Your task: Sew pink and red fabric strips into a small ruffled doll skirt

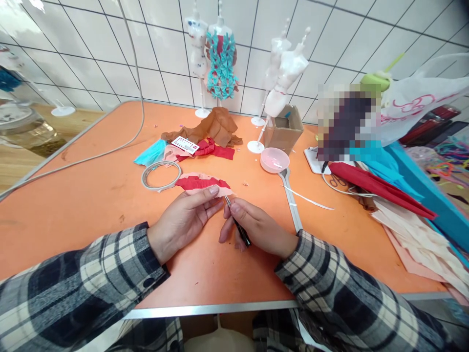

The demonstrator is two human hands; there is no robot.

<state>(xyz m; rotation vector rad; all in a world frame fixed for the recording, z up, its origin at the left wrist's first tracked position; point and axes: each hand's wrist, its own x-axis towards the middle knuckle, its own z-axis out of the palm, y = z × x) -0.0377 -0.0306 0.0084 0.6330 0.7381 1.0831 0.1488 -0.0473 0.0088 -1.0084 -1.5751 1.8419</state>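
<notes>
My left hand [186,217] pinches the right end of a pale pink piece of crepe paper [196,176] between thumb and fingers. A strip of red crepe paper [201,183] lies along that pink piece. In my right hand [254,222] is a slim tool with a black handle [241,231] and a narrow metal end. Its metal tip meets the edge of the pink paper, just beside my left fingertips. Whether it is tweezers, snips or a knife I cannot tell. The roll of tape [161,176] lies at the left end of the pink paper.
Brown crepe paper [216,124], blue paper [151,152] and a white card [185,145] lie behind my hands. Small mannequins [280,93], a cardboard box [284,134], a pink bowl [274,160] and a grey ruler [292,200] stand or lie further right. A cable [139,98] crosses the left side.
</notes>
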